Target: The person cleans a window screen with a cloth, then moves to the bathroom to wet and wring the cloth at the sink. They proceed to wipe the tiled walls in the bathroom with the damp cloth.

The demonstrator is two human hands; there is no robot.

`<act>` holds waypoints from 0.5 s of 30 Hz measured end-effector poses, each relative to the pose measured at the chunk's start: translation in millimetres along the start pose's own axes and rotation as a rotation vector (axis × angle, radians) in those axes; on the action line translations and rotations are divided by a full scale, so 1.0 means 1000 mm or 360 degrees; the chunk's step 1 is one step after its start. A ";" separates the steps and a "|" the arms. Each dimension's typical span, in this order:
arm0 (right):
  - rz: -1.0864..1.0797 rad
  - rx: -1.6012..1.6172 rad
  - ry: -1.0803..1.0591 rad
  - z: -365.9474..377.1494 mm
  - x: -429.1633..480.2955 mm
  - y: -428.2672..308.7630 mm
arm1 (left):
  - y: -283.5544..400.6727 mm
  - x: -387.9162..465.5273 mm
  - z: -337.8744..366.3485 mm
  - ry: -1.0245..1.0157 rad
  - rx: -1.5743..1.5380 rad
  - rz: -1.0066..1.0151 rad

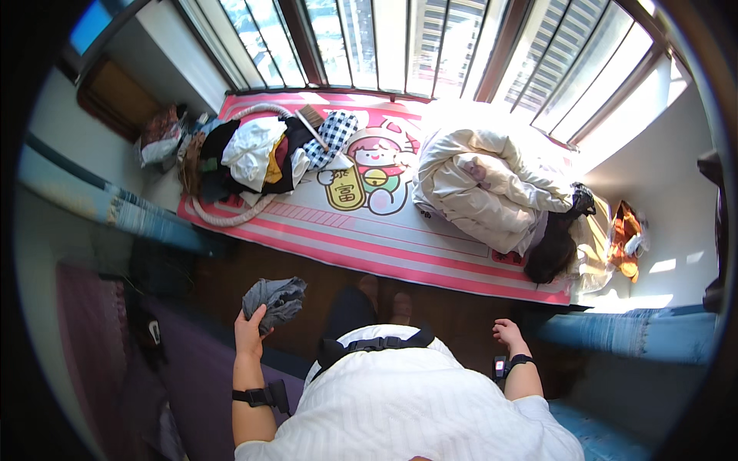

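Observation:
My left hand (251, 335) grips a bunched dark grey cloth (274, 302) out to the left of my body, above the dark floor. The thumb presses on the cloth's near side. My right hand (507, 331) hangs to the right of my waist, its fingers loosely bent and holding nothing. In front of me, a pink and white mat (369, 245) with a cartoon figure covers the window ledge. At its left lies a heap of clothes with a white garment (253, 151) on top. A folded cream quilt (473, 178) rests at its right.
A brush (312, 117) and a blue-and-white checked cloth (333, 138) lie beside the clothes. Plastic bags (628, 239) sit at the right wall. Blue curtains (628, 334) hang at both sides. A purple-covered surface (202, 369) is at my left. Barred windows (392, 46) stand behind the ledge.

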State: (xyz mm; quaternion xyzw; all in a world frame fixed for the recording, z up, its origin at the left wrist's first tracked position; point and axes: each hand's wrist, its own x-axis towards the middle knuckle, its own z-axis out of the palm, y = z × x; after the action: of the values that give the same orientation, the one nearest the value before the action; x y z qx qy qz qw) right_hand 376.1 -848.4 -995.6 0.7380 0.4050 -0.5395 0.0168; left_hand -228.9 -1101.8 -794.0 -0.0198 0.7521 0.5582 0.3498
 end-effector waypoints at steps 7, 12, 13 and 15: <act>0.0149 0.0256 -0.0069 0.044 -0.021 0.065 | 0.052 0.017 0.039 -0.0269 0.0221 0.0161; 0.0339 0.0315 -0.0100 0.087 -0.062 0.118 | 0.082 0.035 0.082 -0.0648 0.0328 0.0214; 0.0375 0.0353 -0.0064 0.092 -0.072 0.128 | 0.087 0.039 0.092 -0.0748 0.0362 0.0227; 0.0444 0.0435 0.0026 0.102 -0.094 0.146 | 0.098 0.049 0.116 -0.0968 0.0374 0.0228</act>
State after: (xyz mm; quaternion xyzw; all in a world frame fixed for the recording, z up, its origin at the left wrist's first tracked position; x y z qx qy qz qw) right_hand 377.5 -1048.1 -1022.6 0.7869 0.2217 -0.5758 -0.0123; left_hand -248.7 -948.6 -755.4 0.2409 0.6720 0.4712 0.5180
